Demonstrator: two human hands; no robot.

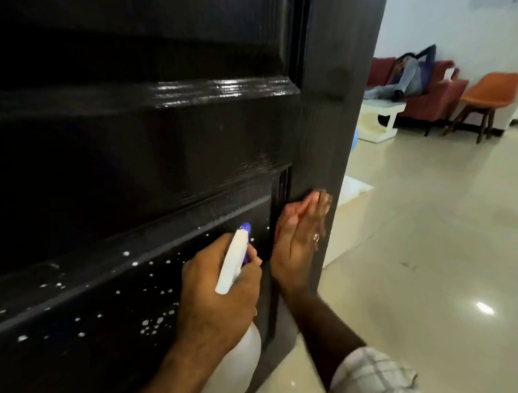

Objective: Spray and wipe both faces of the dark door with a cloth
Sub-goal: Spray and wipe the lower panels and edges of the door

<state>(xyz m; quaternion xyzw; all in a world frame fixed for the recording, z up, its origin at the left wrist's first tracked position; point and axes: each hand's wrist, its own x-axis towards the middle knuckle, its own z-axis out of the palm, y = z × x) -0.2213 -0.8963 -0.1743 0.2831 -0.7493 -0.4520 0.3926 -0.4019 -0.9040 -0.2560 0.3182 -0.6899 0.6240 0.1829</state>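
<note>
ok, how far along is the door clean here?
Early. Done: white droplets speckle the lower panel of the door, so this face is partly sprayed. In hand: the left hand grips the spray bottle, nozzle toward the panel; the right hand rests flat on the door's edge. Left: wiping, with no cloth in view, and the other face.

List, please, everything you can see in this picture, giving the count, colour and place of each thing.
door: one, dark glossy, fills the left and centre, its edge towards the room
spray droplets: many, white, on the door's lower panel
spray bottle: one, white with a purple nozzle, aimed at the lower panel
floor: pale glossy tiles, right
sofa: one, dark red, far right, a person lying on it
chair: one, orange, beside the sofa
low table: one, white, before the sofa
left hand: grips the spray bottle
right hand: flat against the door near its edge, a ring on one finger
</note>
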